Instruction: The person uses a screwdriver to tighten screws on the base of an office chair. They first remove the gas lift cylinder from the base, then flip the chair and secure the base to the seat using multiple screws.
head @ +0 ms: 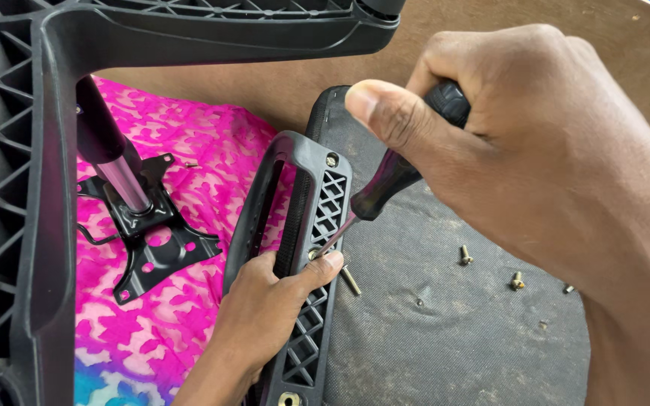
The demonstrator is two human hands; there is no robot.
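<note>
Head view: right hand (536,143) has its fingers wrapped tight around a dark-handled screwdriver (393,177), thumb on top, shaft angled down-left with the tip at a screw hole in the black plastic armrest (306,225). Left hand (265,308) clamps the armrest from the near-left side, fingers curled through its opening, thumb pressed on the lattice right beside the screwdriver tip. Armrest lies along the left edge of the dark fabric underside of a chair seat (445,316), centre of frame. One long bolt (350,280) lies on the seat just right of the left thumb; loose screws (466,256) sit further right, well apart from the armrest. Left of it: black metal mounting plate (156,240) with gas-lift column (114,162), on a pink patterned cloth (182,158). Black ribbed chair base (9,188) fills far left and top.
</note>
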